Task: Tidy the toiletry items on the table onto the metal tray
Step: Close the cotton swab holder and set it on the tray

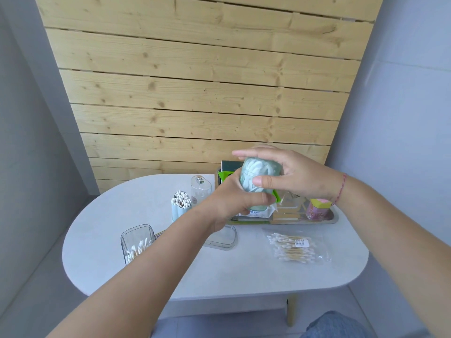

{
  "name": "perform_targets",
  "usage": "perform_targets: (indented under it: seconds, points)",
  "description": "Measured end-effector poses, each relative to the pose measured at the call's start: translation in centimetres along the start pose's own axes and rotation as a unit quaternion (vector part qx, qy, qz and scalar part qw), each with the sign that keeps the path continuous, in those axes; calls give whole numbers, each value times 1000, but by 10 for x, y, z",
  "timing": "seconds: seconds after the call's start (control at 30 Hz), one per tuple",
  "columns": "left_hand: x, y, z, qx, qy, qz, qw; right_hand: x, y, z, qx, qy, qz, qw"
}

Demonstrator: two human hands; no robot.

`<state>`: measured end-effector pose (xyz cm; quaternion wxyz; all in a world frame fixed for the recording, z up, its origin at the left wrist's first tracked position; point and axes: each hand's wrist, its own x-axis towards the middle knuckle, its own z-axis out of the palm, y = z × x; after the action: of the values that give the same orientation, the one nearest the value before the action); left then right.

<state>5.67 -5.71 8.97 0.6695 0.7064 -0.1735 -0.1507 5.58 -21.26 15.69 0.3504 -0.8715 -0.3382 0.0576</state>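
From the head view, both hands held a pale green jar [256, 184] above the metal tray [334, 219]: left hand [234, 198] cupped below, right hand [288, 176] around its top. Best lowered upright into the tray's bare middle.

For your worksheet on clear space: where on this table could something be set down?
The near edge of the white oval table is bare, in front of the bagged cotton swabs and clear swab tub. The far left corner is bare too. The metal tray end is crowded.
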Motion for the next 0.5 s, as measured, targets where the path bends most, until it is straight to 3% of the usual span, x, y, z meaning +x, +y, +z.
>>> perform_targets:
  seconds: [0.23,0.5]
  points:
    - [-1,7,-5,31,-26,-42,998,-2,3,-5,82,-28,9,996]
    - [5,4,2,27,-3,-54,998,1,8,12,22,77,0,997]
